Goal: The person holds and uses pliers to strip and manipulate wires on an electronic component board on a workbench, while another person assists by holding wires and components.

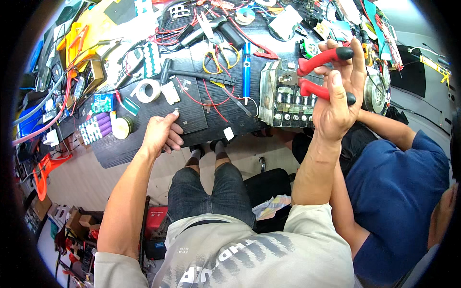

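Note:
My right hand (338, 103) is raised palm up at the right of the head view, holding a tool with two red, black-tipped handles (319, 62) over a metal device (283, 105) with a row of buttons or terminals. My left hand (163, 132) is at the desk's front edge, thumb and forefinger together by a thin dark board (194, 122); whatever small piece is at their tips is too small to name. Nearby lie a white tape roll (141, 91), a black hammer-like tool (165, 69) and a blue cylindrical tool (246, 72).
The cluttered dark desk (115, 156) holds yellow scissors (229, 55), wires, a purple battery pack (96, 129), a round container (122, 127) and a metal spool (377, 91). A co-worker in a dark blue shirt (394, 192) sits close at my right.

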`<state>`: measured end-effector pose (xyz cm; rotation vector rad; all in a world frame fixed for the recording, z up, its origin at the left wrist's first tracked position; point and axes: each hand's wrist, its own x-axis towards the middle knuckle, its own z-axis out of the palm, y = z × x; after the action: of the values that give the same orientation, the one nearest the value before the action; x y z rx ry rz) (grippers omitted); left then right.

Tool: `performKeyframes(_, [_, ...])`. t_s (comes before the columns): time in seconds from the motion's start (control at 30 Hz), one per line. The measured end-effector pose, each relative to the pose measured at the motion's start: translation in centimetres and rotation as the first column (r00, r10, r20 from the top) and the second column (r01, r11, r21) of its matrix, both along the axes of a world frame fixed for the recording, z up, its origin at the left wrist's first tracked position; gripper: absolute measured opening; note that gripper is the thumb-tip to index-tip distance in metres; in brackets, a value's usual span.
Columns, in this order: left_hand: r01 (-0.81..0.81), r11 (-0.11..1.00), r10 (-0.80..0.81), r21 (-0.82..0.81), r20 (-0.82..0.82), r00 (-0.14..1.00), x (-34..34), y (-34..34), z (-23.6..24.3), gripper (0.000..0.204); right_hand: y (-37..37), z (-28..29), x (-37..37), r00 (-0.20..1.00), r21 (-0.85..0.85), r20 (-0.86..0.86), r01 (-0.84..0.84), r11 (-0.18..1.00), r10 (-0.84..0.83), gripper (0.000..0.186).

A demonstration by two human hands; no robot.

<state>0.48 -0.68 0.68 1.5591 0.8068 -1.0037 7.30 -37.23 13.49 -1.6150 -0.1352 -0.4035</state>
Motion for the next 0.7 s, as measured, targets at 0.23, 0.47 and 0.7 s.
performKeyframes(0.23, [-0.007, 1.0, 0.007, 0.009, 0.0, 1.0, 0.1, -0.1, 0.1, 0.062, -0.3, 0.0, 1.0, 0.999, 0.0, 0.018, -0.041, 0.999, 0.041, 0.071])
performKeyframes(0.47, [0.007, 1.0, -0.007, 0.021, -0.006, 1.0, 0.2, -0.1, 0.3, 0.062, -0.3, -0.3, 1.7, 0.999, 0.157, -0.038, 0.001, 0.988, 0.005, 0.062])
performKeyframes(0.7, [-0.007, 1.0, 0.007, 0.012, -0.01, 1.0, 0.2, -0.1, 0.1, 0.061, -1.2, 0.0, 3.2, 0.962, 0.225, -0.202, 0.227, 0.948, -0.182, 0.064])
